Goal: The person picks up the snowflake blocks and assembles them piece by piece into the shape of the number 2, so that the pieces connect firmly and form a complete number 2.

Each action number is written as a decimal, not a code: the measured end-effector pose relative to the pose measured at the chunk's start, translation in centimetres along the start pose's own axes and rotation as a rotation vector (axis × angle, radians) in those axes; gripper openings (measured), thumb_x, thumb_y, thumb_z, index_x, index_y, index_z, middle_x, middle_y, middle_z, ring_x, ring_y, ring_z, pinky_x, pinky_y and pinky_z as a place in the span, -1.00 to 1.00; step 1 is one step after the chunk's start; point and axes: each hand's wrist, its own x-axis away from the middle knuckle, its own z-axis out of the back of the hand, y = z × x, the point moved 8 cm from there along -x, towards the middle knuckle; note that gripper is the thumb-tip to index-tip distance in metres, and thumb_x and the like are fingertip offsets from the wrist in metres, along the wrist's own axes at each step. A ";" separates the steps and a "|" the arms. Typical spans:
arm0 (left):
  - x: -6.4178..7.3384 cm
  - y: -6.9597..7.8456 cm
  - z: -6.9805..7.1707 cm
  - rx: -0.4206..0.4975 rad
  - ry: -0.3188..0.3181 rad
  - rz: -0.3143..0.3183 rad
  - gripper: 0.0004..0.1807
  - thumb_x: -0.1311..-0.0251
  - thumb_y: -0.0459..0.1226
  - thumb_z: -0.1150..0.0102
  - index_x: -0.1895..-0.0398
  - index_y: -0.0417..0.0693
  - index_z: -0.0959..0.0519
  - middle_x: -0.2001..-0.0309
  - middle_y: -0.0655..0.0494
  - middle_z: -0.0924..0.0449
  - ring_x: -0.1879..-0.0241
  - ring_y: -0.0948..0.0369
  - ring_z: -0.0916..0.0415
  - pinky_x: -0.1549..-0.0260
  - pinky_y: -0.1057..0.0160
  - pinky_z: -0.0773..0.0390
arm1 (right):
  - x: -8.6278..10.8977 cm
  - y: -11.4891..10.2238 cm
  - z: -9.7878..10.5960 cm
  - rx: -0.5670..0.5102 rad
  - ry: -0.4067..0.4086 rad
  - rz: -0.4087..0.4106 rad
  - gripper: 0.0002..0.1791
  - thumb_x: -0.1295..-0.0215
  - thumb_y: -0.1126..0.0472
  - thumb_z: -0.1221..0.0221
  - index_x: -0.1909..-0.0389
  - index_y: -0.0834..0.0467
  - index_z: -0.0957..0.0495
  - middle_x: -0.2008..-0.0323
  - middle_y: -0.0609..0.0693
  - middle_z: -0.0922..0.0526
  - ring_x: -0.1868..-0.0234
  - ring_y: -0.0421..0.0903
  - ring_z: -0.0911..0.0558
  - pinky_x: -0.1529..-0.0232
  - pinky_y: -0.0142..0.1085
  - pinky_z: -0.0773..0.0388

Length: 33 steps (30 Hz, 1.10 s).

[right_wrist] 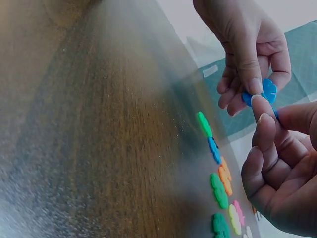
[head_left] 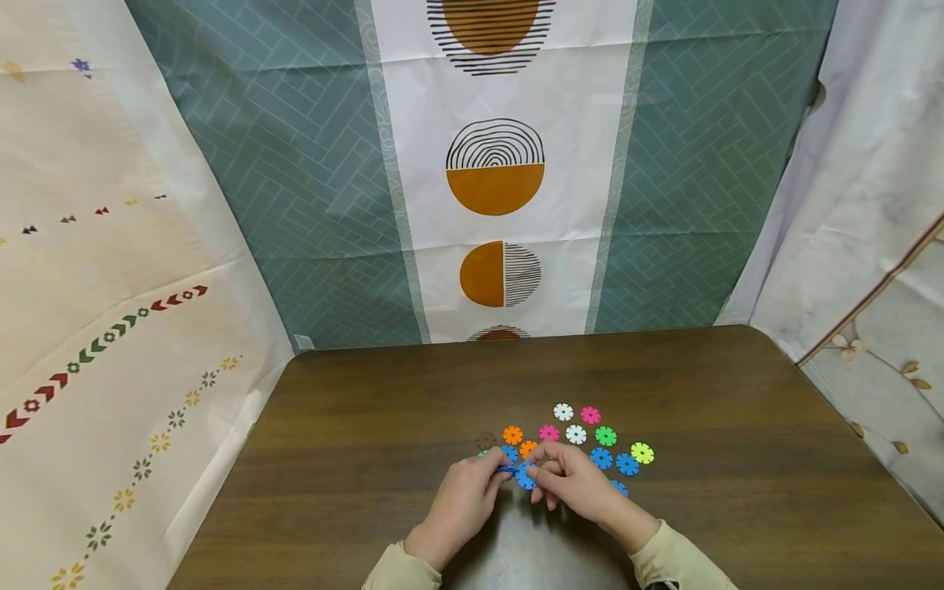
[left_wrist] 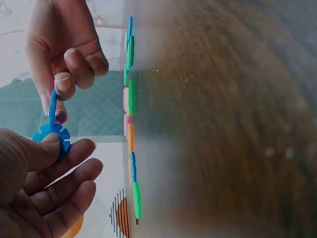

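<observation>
Above the near part of the table, my left hand (head_left: 459,496) pinches a blue notched plastic disc (left_wrist: 65,140) between thumb and fingers. My right hand (head_left: 577,483) pinches a second blue notched disc (left_wrist: 52,110), turned crosswise to the first. The two discs meet at their edges between the hands; how deep their slots are engaged cannot be told. Fingertips cover part of both discs. Just beyond the hands, loose discs lie on the table, among them an orange disc (head_left: 512,435), a green disc (head_left: 605,436) and a yellow disc (head_left: 642,452).
The brown wooden table (head_left: 354,426) carries several more discs, including a white disc (head_left: 564,412), a pink disc (head_left: 591,415) and a blue disc (head_left: 628,465). A patterned curtain (head_left: 310,205) hangs behind the table, with light cloths on both sides.
</observation>
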 end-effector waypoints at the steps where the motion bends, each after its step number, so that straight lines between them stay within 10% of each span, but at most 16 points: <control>1: 0.0 0.1 0.0 -0.004 -0.001 -0.004 -0.95 -0.29 -0.24 -0.21 0.29 0.05 -0.53 0.46 0.25 -0.60 0.54 0.41 -0.32 0.50 0.46 -0.39 | 0.0 0.0 0.0 -0.001 0.000 0.001 -0.77 -0.45 0.22 -0.10 0.10 0.34 -0.46 0.54 0.24 -0.64 0.62 -0.14 -0.53 0.53 -0.31 -0.54; 17: 0.3 1.7 -0.5 -0.155 -0.065 -0.185 -0.82 -0.21 -0.36 -0.28 0.39 0.00 -0.44 0.57 0.21 -0.57 0.62 0.39 -0.45 0.61 0.52 -0.39 | 0.3 0.4 -0.7 -0.035 -0.054 -0.073 -0.86 -0.42 0.30 -0.11 0.22 0.35 -0.45 0.61 0.08 -0.59 0.65 -0.19 -0.48 0.60 -0.40 -0.49; 33: 0.4 1.4 -0.9 0.024 -0.234 -0.059 -0.61 -0.28 -0.22 -0.25 -0.08 -0.04 -0.33 0.38 0.20 -0.61 0.47 0.41 -0.47 0.43 0.46 -0.49 | -0.1 0.8 -0.7 -0.016 0.019 -0.109 -0.77 -0.44 0.21 -0.11 0.12 0.33 -0.43 0.64 0.02 -0.54 0.68 -0.18 -0.39 0.68 -0.39 -0.37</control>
